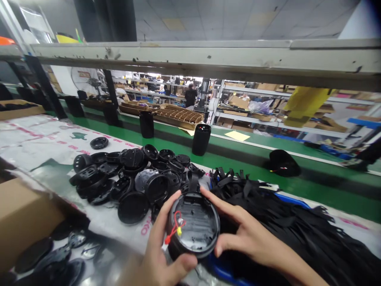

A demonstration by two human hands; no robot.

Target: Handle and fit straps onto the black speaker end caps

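Left hand (160,254) grips a round black housing (193,226) open side up – red and yellow wires showing – above the desk (44,139); right hand (247,234) steadies its rim with fingertips, nothing clasped

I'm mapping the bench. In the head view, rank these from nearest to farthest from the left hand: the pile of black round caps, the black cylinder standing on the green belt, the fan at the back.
From the left hand:
1. Pile of black round caps, just beyond the hand, to the left.
2. Black cylinder, upright on the green belt, farther back.
3. Fan, far back left.
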